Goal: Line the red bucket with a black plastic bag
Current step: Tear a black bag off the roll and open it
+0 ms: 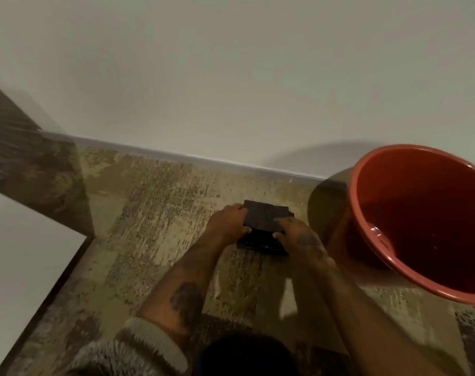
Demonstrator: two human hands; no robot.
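Observation:
A folded black plastic bag [262,217] lies as a flat square pack on the patterned floor near the wall. My left hand [229,221] grips its left edge, thumb under and fingers on top. My right hand [298,237] presses on its right side, fingers curled over the pack. The red bucket [388,256] stands upright to the right, apart from my hands, its inside dark and holding nothing that I can see.
A pale wall with a grey skirting [176,153] runs behind the bag. A white surface with a dark edge [19,253] juts in at the left. A dark rounded shape [244,354] sits at the bottom middle.

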